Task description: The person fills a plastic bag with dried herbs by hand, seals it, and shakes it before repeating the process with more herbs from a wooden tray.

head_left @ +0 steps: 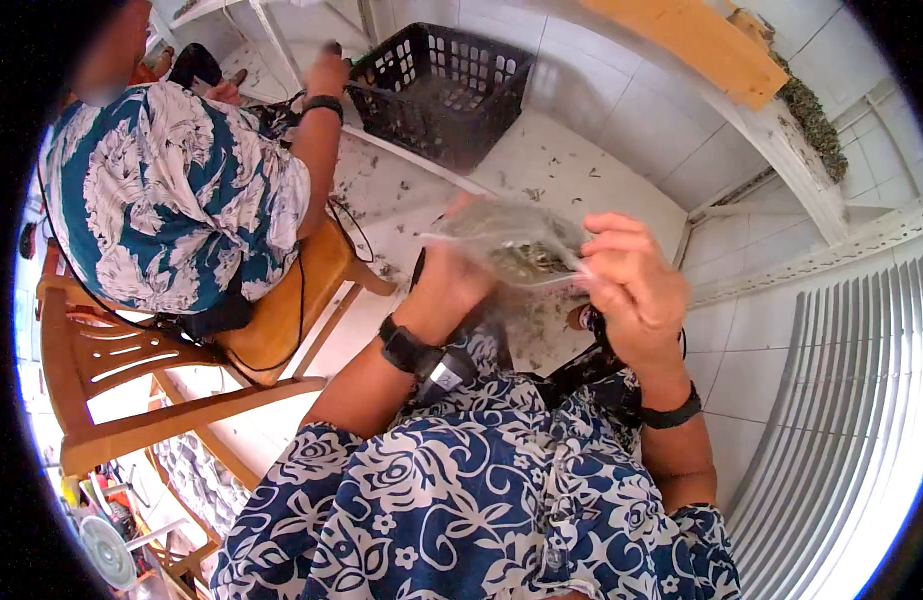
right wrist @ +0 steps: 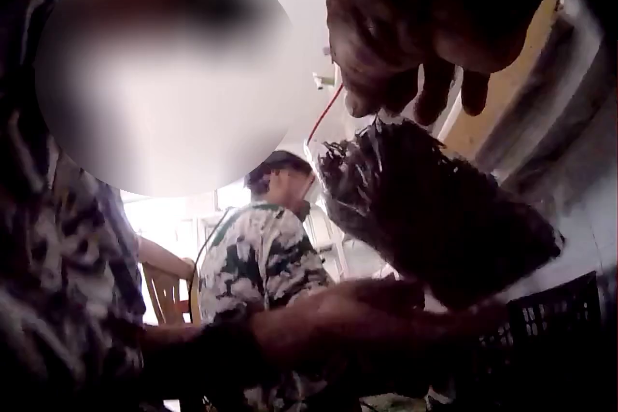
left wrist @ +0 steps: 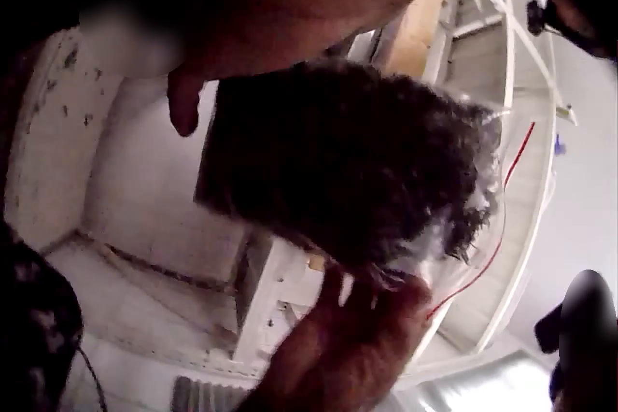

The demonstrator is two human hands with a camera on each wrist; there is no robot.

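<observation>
White tiled floor point(head_left: 582, 160), littered with dried scraps, fills the upper middle of the head view, with a black plastic crate point(head_left: 442, 85) at top centre and a second person in a floral shirt point(head_left: 162, 190) seated on a wooden chair point(head_left: 282, 320) at the left. At the centre of the frame, a clear plastic bag point(head_left: 517, 245) of dried greenish material is held between both hands, its long axis running roughly left to right and lying nearly flat. The left hand point(head_left: 452, 280) grips the bag's left end from beneath, fingers curled round it. The right hand point(head_left: 627, 280) pinches the right end, fingers bent over the edge.

From the left wrist view, the bag point(left wrist: 348, 161) sits in the middle of the frame as a dark mass, its length slanting from upper left to lower right. Fingers of the right hand point(left wrist: 357, 344) close on its lower edge.

From the right wrist view, the bag point(right wrist: 435, 209) runs from centre toward the lower right. Fingertips of the right hand point(right wrist: 406, 45) pinch its upper end, while the left hand point(right wrist: 386, 315) supports it from below.
</observation>
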